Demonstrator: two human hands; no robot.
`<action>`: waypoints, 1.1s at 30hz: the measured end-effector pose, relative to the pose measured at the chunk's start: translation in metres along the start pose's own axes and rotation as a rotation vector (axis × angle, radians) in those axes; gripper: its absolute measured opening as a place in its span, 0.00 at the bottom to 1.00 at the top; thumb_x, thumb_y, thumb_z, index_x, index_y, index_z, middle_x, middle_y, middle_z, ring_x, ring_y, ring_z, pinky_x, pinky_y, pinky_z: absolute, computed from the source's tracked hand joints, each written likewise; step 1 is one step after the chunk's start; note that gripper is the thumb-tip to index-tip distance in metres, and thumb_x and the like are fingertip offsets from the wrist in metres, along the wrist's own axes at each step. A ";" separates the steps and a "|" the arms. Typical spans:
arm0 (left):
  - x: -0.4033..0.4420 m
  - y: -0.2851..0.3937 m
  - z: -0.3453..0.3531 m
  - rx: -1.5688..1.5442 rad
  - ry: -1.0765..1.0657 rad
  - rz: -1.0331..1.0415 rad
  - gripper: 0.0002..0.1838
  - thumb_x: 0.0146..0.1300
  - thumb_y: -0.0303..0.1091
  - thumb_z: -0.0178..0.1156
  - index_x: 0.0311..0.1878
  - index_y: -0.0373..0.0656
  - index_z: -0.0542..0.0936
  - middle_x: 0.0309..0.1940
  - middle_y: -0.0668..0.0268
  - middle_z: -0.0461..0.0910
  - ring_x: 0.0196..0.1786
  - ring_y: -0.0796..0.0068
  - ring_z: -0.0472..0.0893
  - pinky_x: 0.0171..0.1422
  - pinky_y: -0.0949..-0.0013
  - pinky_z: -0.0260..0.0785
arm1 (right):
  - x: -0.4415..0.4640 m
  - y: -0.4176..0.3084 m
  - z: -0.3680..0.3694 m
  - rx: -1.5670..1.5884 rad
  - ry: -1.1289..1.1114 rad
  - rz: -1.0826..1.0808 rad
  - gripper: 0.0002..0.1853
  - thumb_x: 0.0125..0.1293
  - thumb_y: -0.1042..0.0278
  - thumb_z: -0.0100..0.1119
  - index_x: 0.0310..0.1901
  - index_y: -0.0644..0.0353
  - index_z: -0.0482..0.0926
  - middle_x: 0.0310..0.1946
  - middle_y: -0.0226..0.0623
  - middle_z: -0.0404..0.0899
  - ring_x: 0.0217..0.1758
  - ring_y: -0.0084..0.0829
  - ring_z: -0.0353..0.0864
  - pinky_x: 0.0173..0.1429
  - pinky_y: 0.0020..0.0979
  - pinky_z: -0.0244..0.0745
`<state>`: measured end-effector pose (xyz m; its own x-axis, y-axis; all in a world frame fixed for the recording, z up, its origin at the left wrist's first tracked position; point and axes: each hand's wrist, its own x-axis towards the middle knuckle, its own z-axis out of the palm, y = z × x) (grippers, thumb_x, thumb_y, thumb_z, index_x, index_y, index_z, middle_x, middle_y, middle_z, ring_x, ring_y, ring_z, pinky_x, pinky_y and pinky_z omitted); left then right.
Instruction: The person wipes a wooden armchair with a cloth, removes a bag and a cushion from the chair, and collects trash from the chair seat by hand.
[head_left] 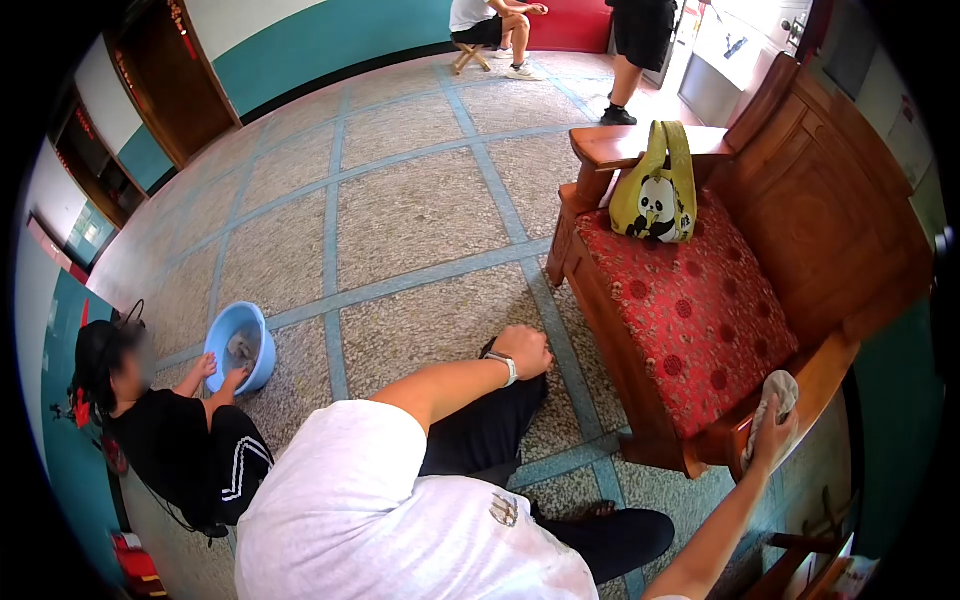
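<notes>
Wearing a white shirt (335, 510), nearest the camera; gripping a greyish cloth (781, 384) in the right hand (774, 436), against the near armrest (825, 385) of a wooden chair (845, 190); holding it lengthwise in line with the forearm (712, 540); resting the left hand (525, 350) at the knee (532, 400), farther from the armrest; cannot tell spread from curled there.

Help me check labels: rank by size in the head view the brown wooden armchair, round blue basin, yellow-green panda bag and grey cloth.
1. Armchair
2. Bag
3. Basin, slightly smaller
4. Cloth, partly covered by the right hand
</notes>
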<state>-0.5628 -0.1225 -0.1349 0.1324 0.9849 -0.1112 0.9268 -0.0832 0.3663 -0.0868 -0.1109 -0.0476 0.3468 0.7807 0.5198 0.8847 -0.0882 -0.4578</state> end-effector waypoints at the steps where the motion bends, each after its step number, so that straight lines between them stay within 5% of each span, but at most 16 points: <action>1: 0.002 -0.002 0.003 -0.002 -0.006 0.008 0.15 0.58 0.39 0.50 0.28 0.38 0.80 0.25 0.55 0.79 0.34 0.56 0.78 0.45 0.54 0.71 | 0.000 0.001 0.000 -0.011 -0.012 -0.002 0.27 0.62 0.48 0.57 0.50 0.67 0.76 0.48 0.51 0.77 0.53 0.45 0.75 0.58 0.37 0.66; 29: -0.005 -0.021 0.023 -0.169 0.339 0.124 0.09 0.54 0.37 0.55 0.25 0.43 0.81 0.28 0.59 0.81 0.36 0.58 0.79 0.45 0.56 0.70 | -0.048 -0.036 -0.019 -0.127 0.126 -0.073 0.23 0.59 0.50 0.61 0.41 0.68 0.76 0.38 0.50 0.76 0.45 0.50 0.73 0.51 0.43 0.67; 33: -0.005 -0.023 0.027 -0.214 0.336 0.157 0.09 0.56 0.38 0.56 0.27 0.45 0.82 0.29 0.61 0.82 0.38 0.58 0.79 0.45 0.56 0.70 | -0.075 -0.048 -0.032 -0.173 0.064 -0.038 0.26 0.58 0.51 0.62 0.46 0.69 0.72 0.42 0.54 0.75 0.48 0.53 0.73 0.53 0.44 0.68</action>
<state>-0.5752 -0.1298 -0.1674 0.1107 0.9604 0.2556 0.8059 -0.2373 0.5424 -0.1453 -0.1854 -0.0414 0.3262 0.7453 0.5814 0.9360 -0.1685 -0.3090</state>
